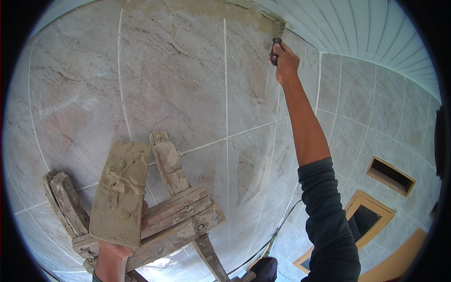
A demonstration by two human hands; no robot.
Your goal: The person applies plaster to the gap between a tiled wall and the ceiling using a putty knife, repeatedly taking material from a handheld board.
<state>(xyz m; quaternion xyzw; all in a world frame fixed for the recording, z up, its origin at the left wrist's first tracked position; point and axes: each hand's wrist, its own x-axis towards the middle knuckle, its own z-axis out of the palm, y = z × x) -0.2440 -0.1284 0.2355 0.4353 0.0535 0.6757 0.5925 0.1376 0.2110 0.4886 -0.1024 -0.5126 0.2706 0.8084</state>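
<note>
Head view: 2 grips, 1 per arm. R grip (284,61) is up high, arm stretched up & nearly straight; forearm bare, dark sleeve (329,221) bunched near the elbow. It's closed round the blk handle of 1 putty knife (276,48), blade pointing up from the grip, at the wall's top edge just under the ceiling (361,23). L grip (114,249) is low, forearm in from the bottom edge. It holds 1 board (99,218) from underneath, wrist by the lower end; fingers mostly hidden, a bit showing past the R edge. Board rises tilted above the L grip, coated w/ grey-beige mortar (117,183), lumps & ridges mid-board.

Behind the L grip, 1 worn wooden frame (185,211), crosswise, w/ uprights to either side of the board, approx 2. Marbled tile wall (178,89) behind both grips, pale joints, too many tiles to count. Beige smear (188,11) along the wall top, L of the R grip. Well below & R of the R grip: 1 wood-trimmed slot (391,175), then wood framing (386,214) w/ dark pane, partly behind the sleeve. Between the arms, low down: dark cable (287,215) & 1 dark rounded thing (265,269), can't tell what.
</note>
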